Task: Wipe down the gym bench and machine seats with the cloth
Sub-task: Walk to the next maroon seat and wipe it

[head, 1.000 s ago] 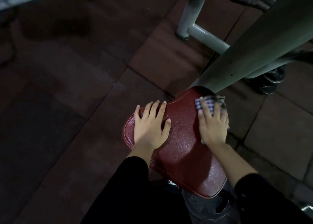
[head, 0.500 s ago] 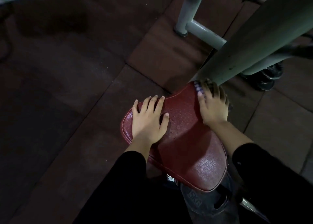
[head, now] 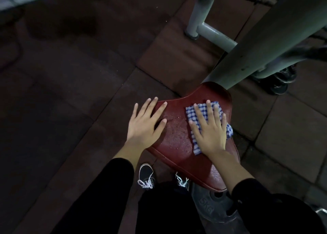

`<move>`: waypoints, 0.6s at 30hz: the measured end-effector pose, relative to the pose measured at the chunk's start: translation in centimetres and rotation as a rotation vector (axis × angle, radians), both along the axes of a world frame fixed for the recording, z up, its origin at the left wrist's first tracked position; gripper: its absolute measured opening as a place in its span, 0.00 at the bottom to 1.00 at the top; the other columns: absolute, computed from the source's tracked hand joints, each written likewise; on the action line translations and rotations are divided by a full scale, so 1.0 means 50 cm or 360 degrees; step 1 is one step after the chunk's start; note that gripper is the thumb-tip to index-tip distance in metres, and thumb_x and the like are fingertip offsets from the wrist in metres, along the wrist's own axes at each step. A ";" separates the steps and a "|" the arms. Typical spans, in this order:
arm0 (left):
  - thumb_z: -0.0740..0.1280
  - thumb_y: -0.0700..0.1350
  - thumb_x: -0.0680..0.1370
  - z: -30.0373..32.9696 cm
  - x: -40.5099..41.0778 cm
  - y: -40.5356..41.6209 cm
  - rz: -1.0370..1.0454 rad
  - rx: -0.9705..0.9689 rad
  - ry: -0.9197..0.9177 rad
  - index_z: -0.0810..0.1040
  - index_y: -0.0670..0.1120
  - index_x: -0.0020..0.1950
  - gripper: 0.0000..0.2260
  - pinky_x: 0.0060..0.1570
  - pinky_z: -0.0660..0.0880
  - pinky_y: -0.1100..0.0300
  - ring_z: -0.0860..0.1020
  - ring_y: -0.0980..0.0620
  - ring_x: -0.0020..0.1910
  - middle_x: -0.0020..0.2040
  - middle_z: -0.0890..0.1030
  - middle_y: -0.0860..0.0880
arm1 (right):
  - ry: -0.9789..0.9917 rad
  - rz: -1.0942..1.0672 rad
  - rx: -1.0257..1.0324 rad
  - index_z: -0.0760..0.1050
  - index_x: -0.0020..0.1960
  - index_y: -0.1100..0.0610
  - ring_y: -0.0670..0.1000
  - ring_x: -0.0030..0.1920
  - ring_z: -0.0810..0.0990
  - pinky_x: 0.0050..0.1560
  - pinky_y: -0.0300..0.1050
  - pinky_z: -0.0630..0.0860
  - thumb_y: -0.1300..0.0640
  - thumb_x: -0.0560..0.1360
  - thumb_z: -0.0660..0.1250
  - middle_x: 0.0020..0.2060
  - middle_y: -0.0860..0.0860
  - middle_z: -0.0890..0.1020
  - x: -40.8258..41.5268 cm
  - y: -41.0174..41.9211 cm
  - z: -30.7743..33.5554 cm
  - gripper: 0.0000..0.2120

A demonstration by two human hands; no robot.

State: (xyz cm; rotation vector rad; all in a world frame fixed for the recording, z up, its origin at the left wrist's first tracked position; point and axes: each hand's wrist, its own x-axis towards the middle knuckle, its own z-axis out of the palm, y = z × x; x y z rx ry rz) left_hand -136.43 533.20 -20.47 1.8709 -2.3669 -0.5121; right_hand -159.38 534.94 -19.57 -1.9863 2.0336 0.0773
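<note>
Head view: a red padded machine seat (head: pixel 178 145) fills the middle of the frame, its narrow end running up under a grey slanted metal post (head: pixel 261 44). Small droplets speckle the seat's surface between the two hands.

The right hand (head: pixel 209 129) lies flat, palm down, on a blue-and-white checked cloth (head: pixel 192 113), which is spread on the right half of the seat. Its fingers (head: pixel 208 108) are fanned apart and straight, pressing down on the cloth, not pinching it. The cloth shows beyond the fingertips toward the post, along the thumb side down to the wrist, and as a corner past the little finger at the seat's right edge.

The left hand (head: pixel 144 126) rests flat on the seat's left edge, fingers (head: pixel 152 106) also spread, the thumb pointing toward the cloth but well clear of it; this hand touches no cloth.

Both forearms wear black sleeves. Below the seat, two dark shoes with white laces (head: pixel 146 176) stand on the dark reddish floor tiles (head: pixel 70 92), and a black weight plate (head: pixel 212 210) sits under the seat's near end.
</note>
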 end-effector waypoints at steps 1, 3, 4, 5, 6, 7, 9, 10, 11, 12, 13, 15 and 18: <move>0.49 0.59 0.81 -0.003 0.006 0.002 0.0000 0.0015 0.0013 0.58 0.57 0.78 0.24 0.75 0.52 0.45 0.54 0.51 0.78 0.78 0.58 0.51 | -0.0014 0.0002 -0.0002 0.51 0.77 0.41 0.56 0.77 0.48 0.75 0.59 0.46 0.36 0.79 0.42 0.78 0.52 0.51 0.002 0.001 -0.005 0.28; 0.50 0.58 0.81 -0.005 0.006 0.003 -0.0010 0.0014 0.0046 0.60 0.56 0.77 0.24 0.74 0.56 0.45 0.56 0.49 0.77 0.78 0.60 0.50 | -0.0020 -0.0009 -0.0011 0.52 0.77 0.42 0.57 0.77 0.49 0.75 0.59 0.47 0.36 0.79 0.42 0.78 0.52 0.52 0.003 0.002 -0.010 0.28; 0.51 0.57 0.81 -0.005 0.003 0.002 -0.0007 -0.0001 0.0057 0.62 0.55 0.77 0.23 0.73 0.58 0.45 0.59 0.48 0.76 0.77 0.62 0.50 | -0.0015 -0.0016 -0.0020 0.53 0.77 0.41 0.57 0.77 0.50 0.75 0.60 0.48 0.37 0.79 0.43 0.78 0.52 0.52 0.003 0.001 -0.010 0.27; 0.52 0.57 0.81 -0.005 0.001 0.002 0.0006 -0.0024 0.0065 0.63 0.55 0.76 0.23 0.72 0.59 0.45 0.60 0.47 0.75 0.76 0.63 0.49 | -0.0009 -0.0027 -0.0029 0.54 0.77 0.41 0.58 0.77 0.50 0.75 0.60 0.49 0.37 0.79 0.44 0.78 0.52 0.53 0.003 -0.001 -0.010 0.27; 0.52 0.56 0.81 -0.005 0.001 0.002 0.0019 -0.0043 0.0074 0.64 0.54 0.76 0.23 0.72 0.61 0.45 0.61 0.47 0.75 0.76 0.64 0.49 | 0.0000 -0.0045 -0.0034 0.54 0.77 0.41 0.58 0.77 0.51 0.74 0.61 0.49 0.38 0.79 0.44 0.78 0.52 0.53 0.007 -0.005 -0.009 0.27; 0.52 0.56 0.81 -0.004 0.001 0.002 0.0024 -0.0053 0.0085 0.64 0.54 0.76 0.22 0.71 0.61 0.45 0.62 0.46 0.74 0.76 0.65 0.49 | 0.0007 -0.0068 -0.0029 0.54 0.77 0.41 0.58 0.77 0.51 0.74 0.61 0.49 0.38 0.79 0.44 0.78 0.52 0.54 0.013 -0.009 -0.009 0.27; 0.52 0.55 0.81 -0.004 0.004 0.003 0.0011 -0.0059 0.0104 0.65 0.54 0.75 0.22 0.70 0.64 0.45 0.63 0.46 0.74 0.75 0.65 0.49 | 0.0015 -0.0052 0.0010 0.53 0.77 0.41 0.59 0.77 0.49 0.74 0.61 0.47 0.38 0.79 0.43 0.78 0.52 0.52 0.041 -0.018 -0.005 0.27; 0.52 0.54 0.82 -0.004 0.005 0.002 0.0004 -0.0063 0.0116 0.65 0.53 0.75 0.22 0.68 0.65 0.45 0.64 0.46 0.73 0.75 0.65 0.48 | 0.0010 0.0012 0.0030 0.51 0.77 0.40 0.58 0.77 0.48 0.74 0.61 0.46 0.39 0.79 0.42 0.78 0.51 0.52 0.061 -0.018 -0.002 0.26; 0.52 0.54 0.82 -0.004 0.006 0.001 0.0003 -0.0064 0.0133 0.66 0.53 0.75 0.22 0.67 0.67 0.45 0.65 0.46 0.73 0.75 0.66 0.48 | -0.0006 0.0100 0.0037 0.50 0.77 0.40 0.58 0.77 0.48 0.74 0.61 0.45 0.39 0.79 0.42 0.78 0.51 0.51 0.079 -0.011 0.000 0.26; 0.52 0.53 0.82 -0.004 0.007 -0.001 0.0004 -0.0061 0.0154 0.66 0.53 0.75 0.21 0.67 0.68 0.45 0.65 0.45 0.72 0.75 0.66 0.49 | -0.0025 0.0189 0.0029 0.49 0.77 0.40 0.57 0.77 0.48 0.75 0.60 0.45 0.40 0.80 0.43 0.78 0.50 0.52 0.093 0.005 0.003 0.26; 0.52 0.52 0.82 -0.003 0.007 -0.001 0.0006 -0.0059 0.0175 0.67 0.53 0.75 0.21 0.66 0.69 0.45 0.65 0.45 0.72 0.75 0.67 0.49 | -0.0036 0.0264 0.0012 0.49 0.77 0.39 0.56 0.78 0.48 0.75 0.60 0.46 0.40 0.80 0.44 0.78 0.50 0.52 0.100 0.029 0.004 0.25; 0.51 0.51 0.82 -0.004 0.009 0.000 0.0008 -0.0064 0.0192 0.67 0.53 0.75 0.21 0.66 0.69 0.46 0.66 0.45 0.72 0.74 0.67 0.49 | -0.0027 0.0375 -0.0003 0.50 0.77 0.39 0.55 0.78 0.48 0.75 0.60 0.48 0.42 0.81 0.46 0.78 0.50 0.52 0.097 0.096 0.006 0.25; 0.51 0.51 0.82 -0.007 0.010 -0.001 0.0003 -0.0038 0.0186 0.65 0.54 0.75 0.21 0.66 0.69 0.46 0.64 0.46 0.73 0.75 0.66 0.49 | -0.0019 0.0481 -0.0013 0.51 0.77 0.39 0.56 0.77 0.51 0.73 0.61 0.53 0.41 0.81 0.47 0.78 0.49 0.54 0.044 0.173 0.009 0.25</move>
